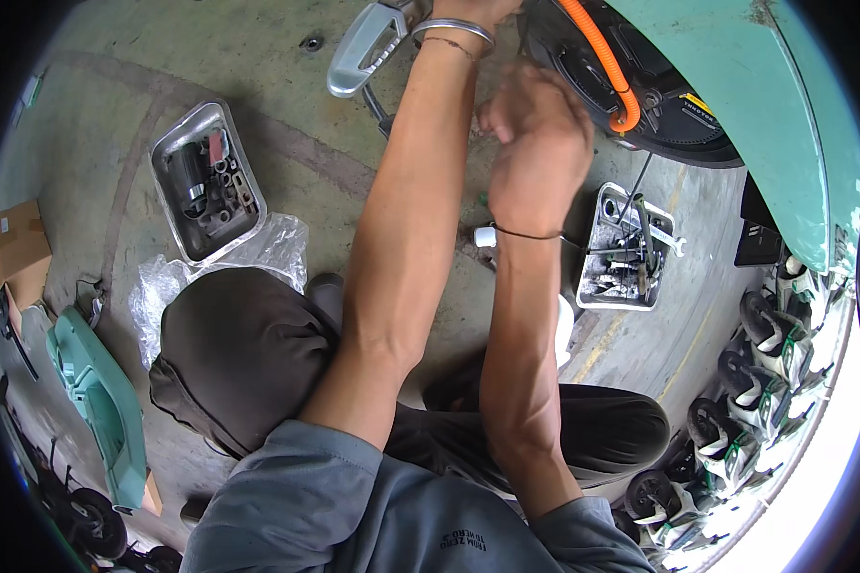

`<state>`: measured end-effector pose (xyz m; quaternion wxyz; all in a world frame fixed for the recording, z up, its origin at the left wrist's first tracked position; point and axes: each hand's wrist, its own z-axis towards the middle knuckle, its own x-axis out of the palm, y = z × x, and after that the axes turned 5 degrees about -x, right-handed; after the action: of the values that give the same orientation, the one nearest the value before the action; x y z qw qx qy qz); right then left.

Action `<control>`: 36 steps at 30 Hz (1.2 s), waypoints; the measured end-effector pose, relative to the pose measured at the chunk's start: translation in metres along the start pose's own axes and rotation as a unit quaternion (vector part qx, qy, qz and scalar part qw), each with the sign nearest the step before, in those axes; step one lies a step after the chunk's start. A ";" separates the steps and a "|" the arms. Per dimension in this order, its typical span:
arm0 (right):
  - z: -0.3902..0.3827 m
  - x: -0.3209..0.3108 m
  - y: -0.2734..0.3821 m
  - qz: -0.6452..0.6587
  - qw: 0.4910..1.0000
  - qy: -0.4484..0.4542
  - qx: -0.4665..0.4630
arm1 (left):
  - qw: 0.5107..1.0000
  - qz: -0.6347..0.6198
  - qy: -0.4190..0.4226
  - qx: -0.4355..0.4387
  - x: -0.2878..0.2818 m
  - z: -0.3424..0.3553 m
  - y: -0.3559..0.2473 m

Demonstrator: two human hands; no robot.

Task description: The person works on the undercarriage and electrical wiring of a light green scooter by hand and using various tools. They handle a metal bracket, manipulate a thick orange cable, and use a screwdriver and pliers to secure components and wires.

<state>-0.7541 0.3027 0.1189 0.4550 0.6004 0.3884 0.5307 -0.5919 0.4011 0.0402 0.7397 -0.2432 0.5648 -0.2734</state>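
Observation:
My left hand (470, 11) reaches to the top edge beside a silver metal part with an open slot (365, 53); its fingers are cut off by the edge. My right hand (542, 134) is raised just right of the left forearm. Its fingers are smeared by motion and look curled, so whether they hold anything is not clear. Close to the right hand is a black wheel with a motor hub (583, 67). An orange corrugated tube (602, 57) runs down across it. A green body panel (755, 105) covers the upper right.
A metal tray (256, 181) with tools and small parts lies at left on clear plastic wrap (282, 250). Another tray (621, 304) with wrenches sits right of my right forearm. Cardboard (19, 248) and a green panel (100, 411) are far left; several wheeled vehicles (726, 430) line the right.

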 end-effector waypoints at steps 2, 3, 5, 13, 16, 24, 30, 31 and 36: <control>-0.001 0.008 0.037 0.029 1.000 -0.004 -0.007 | 0.997 -0.063 0.036 -0.026 -0.009 0.002 -0.005; 0.003 0.011 0.046 0.052 0.998 -0.017 -0.010 | 0.993 -0.095 0.054 -0.039 -0.011 0.006 -0.004; 0.004 0.006 0.038 0.048 0.998 0.033 -0.022 | 1.000 -0.023 -0.005 0.012 -0.005 0.007 0.004; 0.036 -0.022 -0.043 -0.118 0.992 0.041 -0.035 | 0.992 0.104 -0.061 0.036 -0.001 0.006 0.013; 0.042 -0.031 -0.038 -0.105 0.993 0.056 -0.014 | 0.993 0.093 -0.061 0.022 0.010 0.010 0.011; 0.067 -0.061 -0.020 -0.342 0.844 0.142 -0.388 | 0.997 0.062 -0.030 -0.025 -0.001 0.004 -0.012; 0.078 -0.060 -0.034 -0.546 0.688 0.087 -0.470 | 0.998 0.053 -0.033 0.007 -0.008 0.003 -0.010; 0.079 -0.058 -0.035 -0.555 0.657 0.089 -0.502 | 0.998 0.051 -0.033 0.010 -0.008 0.003 -0.011; 0.094 -0.051 -0.035 -0.558 0.584 0.094 -0.582 | 0.993 0.073 -0.081 0.046 0.003 0.003 -0.013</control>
<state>-0.6674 0.2518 0.0684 0.8746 -0.1808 0.2962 0.3386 -0.5906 0.3899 0.0477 0.8110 -0.1887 0.5064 -0.2242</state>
